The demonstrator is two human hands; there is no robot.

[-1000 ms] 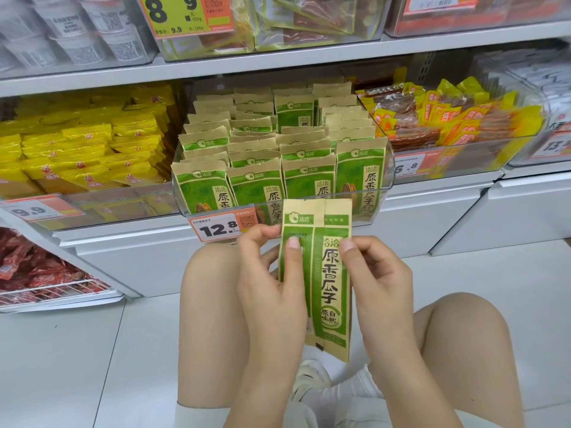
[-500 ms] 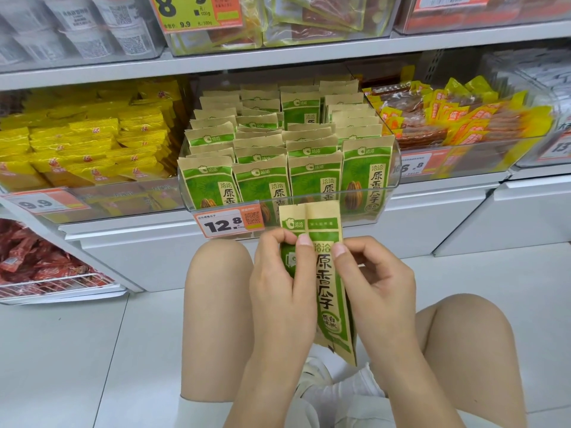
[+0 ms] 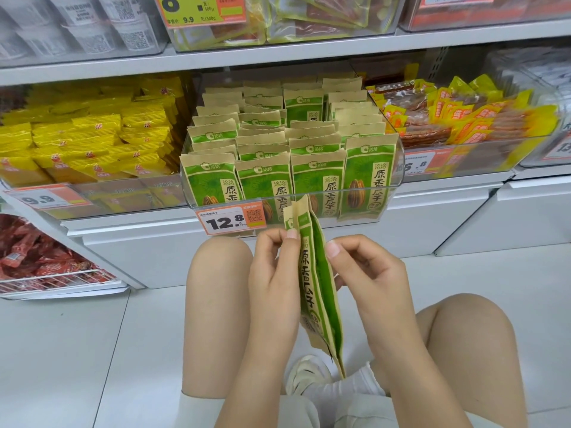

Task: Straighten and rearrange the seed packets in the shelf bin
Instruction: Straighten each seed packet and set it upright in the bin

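A green and tan seed packet (image 3: 315, 285) hangs upright between my knees, turned nearly edge-on to the camera. My left hand (image 3: 275, 273) pinches its left edge near the top with thumb and fingers. My right hand (image 3: 367, 273) pinches its right side at about the same height. Just above them stands the clear shelf bin (image 3: 397, 162), filled with rows of the same seed packets (image 3: 315, 177) standing upright, the front row facing me.
An orange 12.8 price tag (image 3: 230, 220) hangs on the bin's front. A bin of yellow packets (image 3: 92, 143) sits to the left, yellow and red snacks (image 3: 457, 118) to the right, a wire basket of red packs (image 3: 37, 261) low left. White floor lies below.
The packet faced me flat a second ago; both hands have turned it so it now shows nearly edge-on, and lifted it slightly toward the bin.
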